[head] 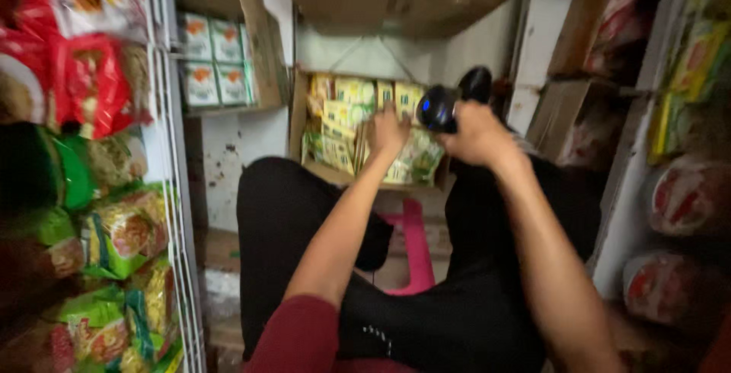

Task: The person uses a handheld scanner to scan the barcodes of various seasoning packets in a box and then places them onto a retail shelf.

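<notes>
While the person sits low between crowded shelves, black-trousered knees spread wide, the biggest thing on the left is a white wire rack [173,190] stuffed with red and green noodle bags. On the right, a shelf of round red-and-white packs [685,198] runs back into shadow. Straight ahead on the far side stands an open cardboard box [298,125], tipped toward the sitter and packed with yellow-and-green packets [339,118] set upright in rows. Above it hangs the underside of another carton, and to the far left small green-and-white boxes [215,61] sit stacked on a shelf. A pink plastic stool [415,247] shows between the legs, near the floor. Both arms reach forward into the box. The left hand [387,131] is the deeper of the two, fingers curled onto the top edge of a packet in the middle of the row, though blur hides how firm the hold is. The right hand [478,135] lies just to its right and a little nearer, closed round the grip of a black handheld scanner [449,103], whose head with a blue light points left, toward the packet under the left hand. The packets lie directly ahead of both hands, long sides upright.
</notes>
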